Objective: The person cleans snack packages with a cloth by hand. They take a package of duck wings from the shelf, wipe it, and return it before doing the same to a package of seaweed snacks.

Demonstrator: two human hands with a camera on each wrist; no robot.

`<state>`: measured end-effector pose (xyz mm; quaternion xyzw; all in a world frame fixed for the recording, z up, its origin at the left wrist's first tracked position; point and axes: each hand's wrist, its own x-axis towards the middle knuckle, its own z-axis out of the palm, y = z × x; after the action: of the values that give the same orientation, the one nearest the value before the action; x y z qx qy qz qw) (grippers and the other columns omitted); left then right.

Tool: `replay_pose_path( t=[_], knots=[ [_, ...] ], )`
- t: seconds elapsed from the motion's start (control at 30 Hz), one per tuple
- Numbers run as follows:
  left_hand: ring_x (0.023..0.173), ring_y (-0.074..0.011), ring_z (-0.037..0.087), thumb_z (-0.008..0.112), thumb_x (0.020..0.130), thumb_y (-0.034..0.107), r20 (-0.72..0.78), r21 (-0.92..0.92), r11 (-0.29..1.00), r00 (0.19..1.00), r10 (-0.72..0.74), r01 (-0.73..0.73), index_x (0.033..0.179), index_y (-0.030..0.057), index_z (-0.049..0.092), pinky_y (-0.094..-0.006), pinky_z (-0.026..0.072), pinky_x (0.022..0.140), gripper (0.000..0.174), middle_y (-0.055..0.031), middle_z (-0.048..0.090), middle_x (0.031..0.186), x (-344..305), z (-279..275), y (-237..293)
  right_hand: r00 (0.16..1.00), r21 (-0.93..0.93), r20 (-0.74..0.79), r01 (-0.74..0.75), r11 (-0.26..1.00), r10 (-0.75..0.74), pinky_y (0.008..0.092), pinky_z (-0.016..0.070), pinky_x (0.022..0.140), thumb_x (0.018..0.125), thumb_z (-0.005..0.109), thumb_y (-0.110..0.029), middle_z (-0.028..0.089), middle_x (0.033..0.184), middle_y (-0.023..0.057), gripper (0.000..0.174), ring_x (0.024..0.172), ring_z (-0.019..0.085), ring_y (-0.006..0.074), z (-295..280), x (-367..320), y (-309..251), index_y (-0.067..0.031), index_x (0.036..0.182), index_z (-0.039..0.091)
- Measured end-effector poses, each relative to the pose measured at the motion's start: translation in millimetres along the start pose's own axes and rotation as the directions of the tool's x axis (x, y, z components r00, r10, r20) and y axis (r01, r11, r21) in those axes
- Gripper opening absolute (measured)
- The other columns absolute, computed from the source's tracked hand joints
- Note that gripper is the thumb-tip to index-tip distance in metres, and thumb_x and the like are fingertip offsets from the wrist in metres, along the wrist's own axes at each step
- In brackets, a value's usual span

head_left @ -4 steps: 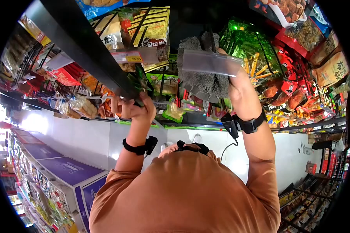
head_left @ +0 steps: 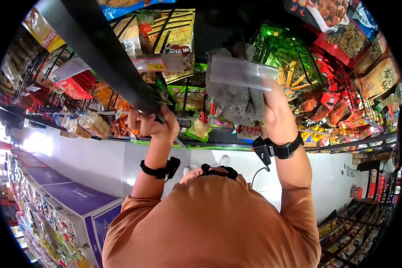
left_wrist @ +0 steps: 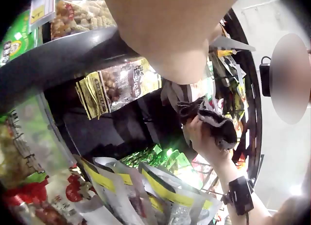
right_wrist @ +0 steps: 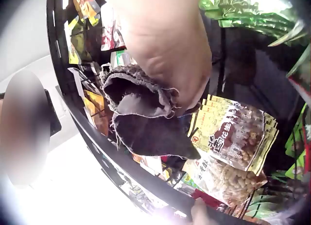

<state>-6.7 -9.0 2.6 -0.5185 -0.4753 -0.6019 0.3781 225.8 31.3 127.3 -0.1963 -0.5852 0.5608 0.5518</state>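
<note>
Clutching: right hand (head_left: pixel 276 107) clamped on grey cloth (head_left: pixel 239 102) | left hand (head_left: pixel 160 128) curled round black rail (head_left: pixel 105 56) | cloth seen through clear label strip (head_left: pixel 241 73), between yellow packets (head_left: pixel 176 42) and green packets (head_left: pixel 283 51)

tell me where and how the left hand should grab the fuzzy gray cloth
Probably by the loose near folds of the fuzzy gray cloth, coming from the person's left: the right hand holds its right side, and those folds stick out past the clear label holder that crosses it in the head view.
</note>
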Motion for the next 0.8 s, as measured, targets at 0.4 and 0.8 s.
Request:
replay_pose_path(
  t=[0.4,0.8],
  knots=[
    [0.103,-0.0299,0.039,0.062,0.073,-0.007,0.027,-0.097,0.989,0.993,-0.113,0.115,0.103,0.0123,0.028,-0.0423,0.0380,0.086,0.050,-0.0192,0.032,0.119,-11,-3,2,0.942,-0.541,-0.216,0.104,0.834,-0.257,0.0274,0.0431,0.091,0.092,0.049,0.003,0.061,0.111,0.0092,0.033,0.102,0.056,0.0138,-55,10,4,0.0039,0.125,0.048],
    [0.090,-0.0264,0.039,0.061,0.075,-0.008,0.083,-0.137,0.982,0.989,-0.120,0.131,0.103,0.0138,0.029,-0.0390,0.0363,0.072,0.048,-0.0162,0.029,0.112,-5,-6,3,0.681,-0.571,0.692,0.719,0.396,-0.239,0.0407,0.0390,0.102,0.057,0.051,0.012,0.059,0.123,0.0112,0.062,0.117,0.051,0.0349,-39,78,-30,-0.0033,0.116,0.058]
  ],
)
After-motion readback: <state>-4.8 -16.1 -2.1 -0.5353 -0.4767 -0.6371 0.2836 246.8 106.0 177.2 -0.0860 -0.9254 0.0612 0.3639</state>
